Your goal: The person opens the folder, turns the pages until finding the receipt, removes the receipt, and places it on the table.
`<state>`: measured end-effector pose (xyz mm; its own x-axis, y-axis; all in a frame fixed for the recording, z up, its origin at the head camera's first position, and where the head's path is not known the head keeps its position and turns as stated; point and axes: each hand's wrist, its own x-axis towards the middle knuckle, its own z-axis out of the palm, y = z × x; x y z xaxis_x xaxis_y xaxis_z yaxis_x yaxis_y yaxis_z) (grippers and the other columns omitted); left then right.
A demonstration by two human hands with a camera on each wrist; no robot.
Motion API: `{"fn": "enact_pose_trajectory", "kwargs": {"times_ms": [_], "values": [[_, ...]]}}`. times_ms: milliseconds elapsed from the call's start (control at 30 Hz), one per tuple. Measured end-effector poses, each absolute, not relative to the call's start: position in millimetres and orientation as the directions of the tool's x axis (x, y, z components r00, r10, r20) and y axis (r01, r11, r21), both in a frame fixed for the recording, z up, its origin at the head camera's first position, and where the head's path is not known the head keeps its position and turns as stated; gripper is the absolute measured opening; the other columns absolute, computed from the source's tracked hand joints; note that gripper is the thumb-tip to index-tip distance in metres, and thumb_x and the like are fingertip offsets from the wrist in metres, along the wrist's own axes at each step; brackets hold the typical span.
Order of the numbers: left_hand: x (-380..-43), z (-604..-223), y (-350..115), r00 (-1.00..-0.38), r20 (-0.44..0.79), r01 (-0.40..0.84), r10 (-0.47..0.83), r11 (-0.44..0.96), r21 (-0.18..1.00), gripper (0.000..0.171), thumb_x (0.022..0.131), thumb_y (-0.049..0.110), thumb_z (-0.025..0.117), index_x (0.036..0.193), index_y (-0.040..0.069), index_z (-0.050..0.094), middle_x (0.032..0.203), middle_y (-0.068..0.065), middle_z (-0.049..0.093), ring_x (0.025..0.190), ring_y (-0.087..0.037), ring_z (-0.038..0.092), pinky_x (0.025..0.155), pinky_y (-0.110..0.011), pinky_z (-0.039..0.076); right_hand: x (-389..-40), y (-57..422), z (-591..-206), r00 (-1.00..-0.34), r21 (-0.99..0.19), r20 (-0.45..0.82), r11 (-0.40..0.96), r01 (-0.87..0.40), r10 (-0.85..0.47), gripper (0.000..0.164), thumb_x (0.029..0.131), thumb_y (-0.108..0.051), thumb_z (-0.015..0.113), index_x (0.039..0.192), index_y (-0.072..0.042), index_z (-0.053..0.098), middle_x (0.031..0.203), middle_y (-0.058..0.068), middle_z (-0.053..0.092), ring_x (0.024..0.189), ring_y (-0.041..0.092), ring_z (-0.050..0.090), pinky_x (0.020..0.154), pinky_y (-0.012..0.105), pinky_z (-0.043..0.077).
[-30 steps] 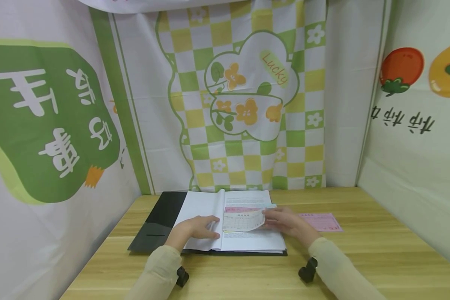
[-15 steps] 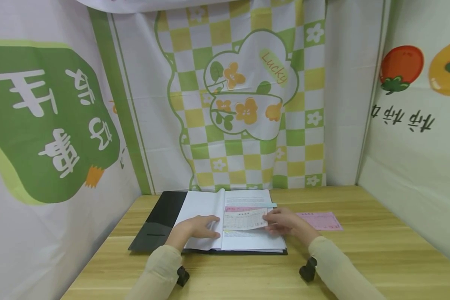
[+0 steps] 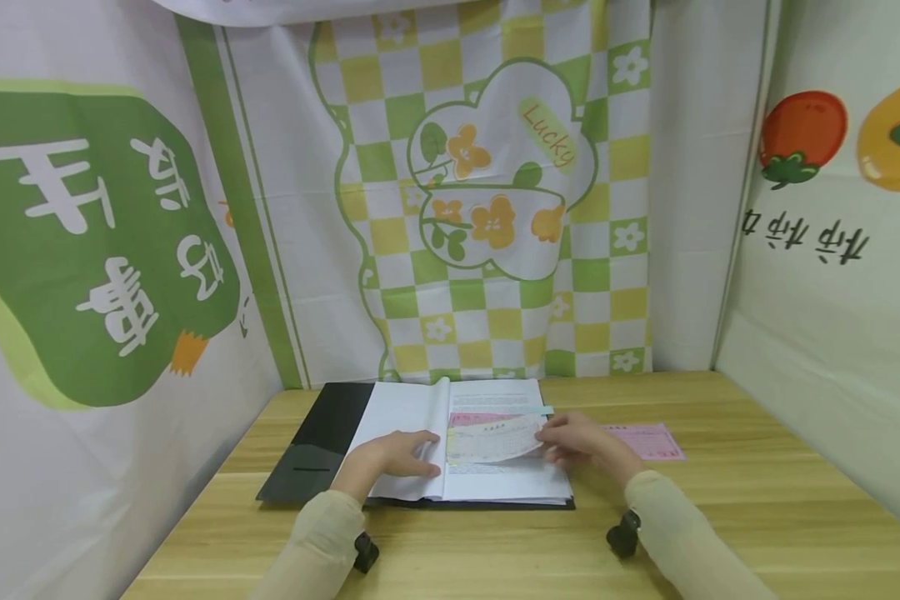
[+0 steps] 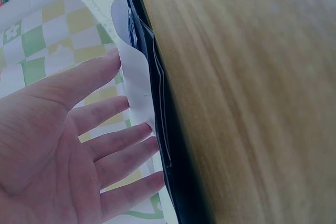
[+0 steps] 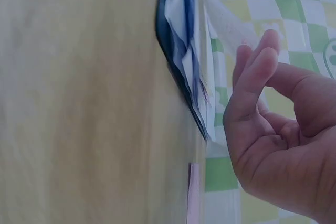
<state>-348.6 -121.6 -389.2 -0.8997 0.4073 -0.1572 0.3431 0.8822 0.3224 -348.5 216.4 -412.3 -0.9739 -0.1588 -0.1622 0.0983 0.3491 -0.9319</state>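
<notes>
A black folder (image 3: 300,467) lies spread on the table with white pages (image 3: 506,487) inside. My left hand (image 3: 397,455) rests on the left page beside the raised fold, its fingers spread and straight in the left wrist view. A thin printed slip (image 3: 491,442) lifts off the right page, bowed, its right edge pinched between the thumb and fingers of my right hand (image 3: 579,440). Under it shows part of a pink slip (image 3: 468,419). A pale blue tab (image 3: 546,410) sticks out at the page's right edge.
Another pink slip (image 3: 656,442) lies on the wooden table (image 3: 735,508) right of the folder, partly behind my right hand. Printed cloth hangs at the back (image 3: 487,317) and along both sides.
My right hand has moved slightly right, drawing the printed slip's right end with it; the slip now bows and shows its print more faintly. My left hand stays in place.
</notes>
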Motion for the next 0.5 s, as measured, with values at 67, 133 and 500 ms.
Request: {"fn": "enact_pose_trajectory", "kwargs": {"times_ms": [67,133,500], "values": [[-349,-390,-122,-0.901,-0.159,0.34,0.404,0.884,0.321,0.063,0.097,0.039,0.077,0.151,0.017,0.056,0.155,-0.014,0.055,0.146,-0.036,0.048,0.12,-0.056,0.038,-350,221,-411,-0.975,-0.94,-0.163,0.325,0.108,-0.149,0.031,0.1,-0.012,0.07,0.122,0.009,0.063,0.1,0.015,0.073,0.063,0.01,0.062,0.057,0.02,0.055],[-348,-390,-121,-0.902,-0.161,0.336,0.401,0.885,0.321,0.062,0.097,0.039,0.077,0.151,0.017,0.056,0.155,-0.014,0.055,0.146,-0.037,0.048,0.119,-0.056,0.039,-351,226,-409,-0.974,-0.947,-0.168,0.3,0.116,-0.153,0.035,0.101,-0.013,0.069,0.126,0.009,0.061,0.104,0.016,0.074,0.064,0.01,0.063,0.058,0.02,0.054],[-348,-390,-121,-0.901,-0.151,0.345,0.406,0.883,0.317,0.063,0.097,0.038,0.077,0.151,0.016,0.056,0.154,-0.015,0.056,0.146,-0.037,0.048,0.119,-0.057,0.039,-352,251,-397,-0.971,-0.962,-0.178,0.236,0.138,-0.157,0.046,0.105,-0.017,0.066,0.138,0.013,0.052,0.097,0.013,0.073,0.062,0.006,0.061,0.056,0.019,0.052]]}}
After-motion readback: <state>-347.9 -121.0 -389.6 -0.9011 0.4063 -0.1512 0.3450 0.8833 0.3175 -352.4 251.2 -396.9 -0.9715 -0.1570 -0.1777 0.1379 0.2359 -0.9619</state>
